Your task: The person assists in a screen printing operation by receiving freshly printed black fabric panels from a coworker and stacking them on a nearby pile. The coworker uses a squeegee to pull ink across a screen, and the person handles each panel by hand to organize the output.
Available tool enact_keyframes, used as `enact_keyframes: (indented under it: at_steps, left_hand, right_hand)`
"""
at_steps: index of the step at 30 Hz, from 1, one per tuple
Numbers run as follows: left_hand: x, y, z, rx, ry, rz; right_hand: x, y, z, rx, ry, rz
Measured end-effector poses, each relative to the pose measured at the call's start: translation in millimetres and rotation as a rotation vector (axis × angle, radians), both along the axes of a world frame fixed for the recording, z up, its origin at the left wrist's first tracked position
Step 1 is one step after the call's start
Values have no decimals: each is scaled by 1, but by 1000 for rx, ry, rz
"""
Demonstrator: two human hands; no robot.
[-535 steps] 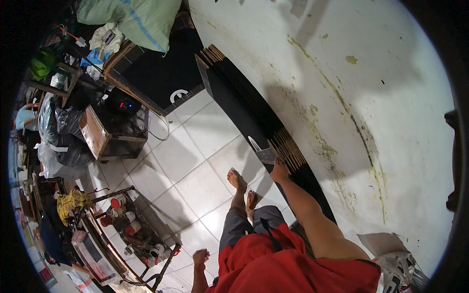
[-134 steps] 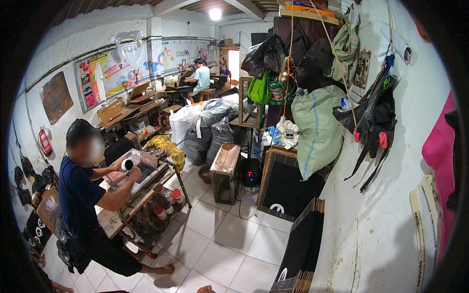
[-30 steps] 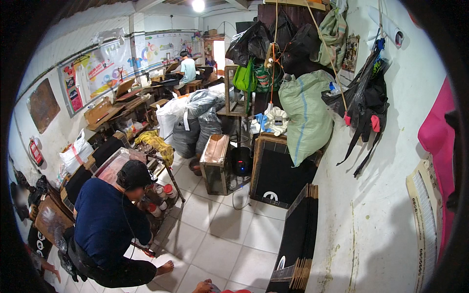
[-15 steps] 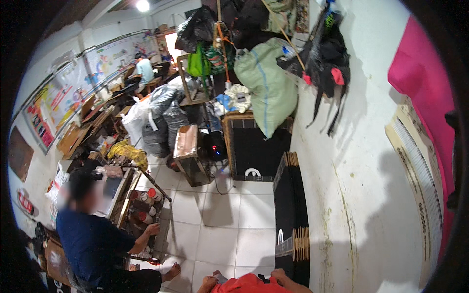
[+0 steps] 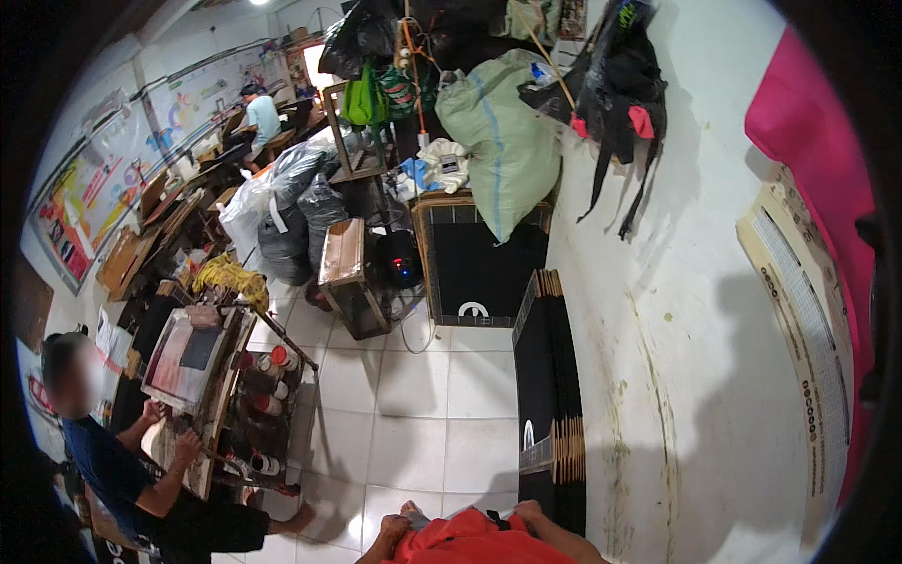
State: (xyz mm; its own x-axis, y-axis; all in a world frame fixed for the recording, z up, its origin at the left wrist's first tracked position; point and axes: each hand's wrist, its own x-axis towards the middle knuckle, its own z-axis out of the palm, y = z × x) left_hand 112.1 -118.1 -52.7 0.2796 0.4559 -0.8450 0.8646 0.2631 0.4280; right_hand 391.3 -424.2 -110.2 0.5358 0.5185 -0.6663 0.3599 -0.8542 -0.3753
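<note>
At the lower edge my left hand [image 5: 393, 529] is closed beside my red shirt [image 5: 458, 540]. My right hand [image 5: 527, 512] is closed at the shirt's other side; what either hand grips is too small to make out. Just beyond the right hand, a stack of black boards [image 5: 545, 376] with tan edges leans along the white wall, a white mark on its front one. To my left, a co-worker in dark blue [image 5: 108, 475] reaches with both hands toward a worktable holding a pale screen frame [image 5: 169, 362], above a rack of paint containers [image 5: 268, 399].
Tiled floor [image 5: 409, 432] lies ahead. Beyond it stand a wooden box [image 5: 343, 268], a black-faced board [image 5: 474, 273], a green sack [image 5: 498, 150] and plastic-wrapped bundles [image 5: 282, 244]. Another person [image 5: 258, 122] works at the back. Dark bags [image 5: 625, 113] and pink cloth [image 5: 799, 113] hang at right.
My view has tipped down since a second ago, bringing both my hands and the red shirt further into sight. The co-worker has risen from bending low and moved both hands up to the worktable.
</note>
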Motion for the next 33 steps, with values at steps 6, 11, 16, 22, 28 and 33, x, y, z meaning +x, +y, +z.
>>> enact_keyframes:
  at_steps: [6, 11, 16, 22, 28, 33]
  left_hand:
    - [-22, 9, -34, 574, -314, -758]
    - [-14, 6, -39, 288, 14, -246]
    - [-6, -6, 17, 193, 85, -29]
    - [1, -1, 59, 122, 22, -121]
    - [-26, 16, -34, 324, -42, -708]
    - [-18, 12, -110, 566, 10, -548]
  right_hand:
    - [21, 3, -7, -137, -164, 773]
    - [30, 17, 3, -48, -3, 545]
    - [28, 20, -36, 165, -64, 299]
    - [30, 23, -95, -21, -313, 782]
    - [14, -11, -140, 177, -24, 227]
    - [11, -15, -156, 171, -44, 269]
